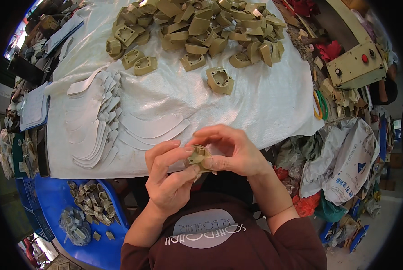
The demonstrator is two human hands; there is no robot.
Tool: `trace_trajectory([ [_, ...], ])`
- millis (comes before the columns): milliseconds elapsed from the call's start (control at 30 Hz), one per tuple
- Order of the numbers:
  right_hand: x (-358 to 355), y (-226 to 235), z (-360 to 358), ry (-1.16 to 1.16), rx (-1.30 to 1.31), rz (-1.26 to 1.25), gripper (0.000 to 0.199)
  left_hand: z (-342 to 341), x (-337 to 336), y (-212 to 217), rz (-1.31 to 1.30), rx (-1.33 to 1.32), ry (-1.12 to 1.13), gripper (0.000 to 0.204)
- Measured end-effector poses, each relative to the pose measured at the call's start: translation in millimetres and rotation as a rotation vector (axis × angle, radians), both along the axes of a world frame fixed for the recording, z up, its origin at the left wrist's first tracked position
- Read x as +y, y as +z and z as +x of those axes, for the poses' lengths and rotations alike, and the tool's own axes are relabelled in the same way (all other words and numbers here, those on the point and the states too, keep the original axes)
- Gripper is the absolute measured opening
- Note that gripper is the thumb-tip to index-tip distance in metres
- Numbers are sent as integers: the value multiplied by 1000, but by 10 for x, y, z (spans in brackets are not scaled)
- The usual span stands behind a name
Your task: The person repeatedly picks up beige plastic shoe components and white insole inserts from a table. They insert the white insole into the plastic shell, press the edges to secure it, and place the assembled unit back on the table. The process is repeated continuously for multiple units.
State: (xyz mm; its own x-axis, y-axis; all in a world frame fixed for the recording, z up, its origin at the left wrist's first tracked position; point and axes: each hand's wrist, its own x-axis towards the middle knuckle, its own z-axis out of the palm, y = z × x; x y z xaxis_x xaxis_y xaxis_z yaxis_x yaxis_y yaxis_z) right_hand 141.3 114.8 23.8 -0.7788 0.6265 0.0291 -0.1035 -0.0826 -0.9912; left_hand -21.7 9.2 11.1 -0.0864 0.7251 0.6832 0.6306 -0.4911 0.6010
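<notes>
Between my two hands, just off the table's near edge, is a small olive-tan moulded part (198,157) with a hollow inner side. My left hand (167,173) grips it with thumb and fingertips from the left. From the right, my right hand (230,150) holds its side with the thumb, fingers curved over the top. The fingers cover much of the part. Ahead on the white sheet lies a single similar part (220,81), and a large heap of such parts (201,27) is piled behind it. Curved white pieces (93,121) lie in overlapping stacks to the left.
A white sheet (264,103) covers the table. At lower left a blue chair (59,225) bears small parts and a plastic bag (75,227). A control box (357,65) with a red button stands at far right. Plastic bags (345,166) crowd the right side, and clipboards (34,107) the left.
</notes>
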Motion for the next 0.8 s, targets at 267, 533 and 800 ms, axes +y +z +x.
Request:
trace_trajectory([
  [267,23,29,-53,-44,106,584,70,18,-18,-13,-560,-825,-351,77],
  [533,-151,-80,-206,-214,69,734,50,141,-59,-17,-533,-1000,-315,65],
  [800,-15,-115,-257,252,202,-196,14,259,-28,141,-530,-916,-339,86],
])
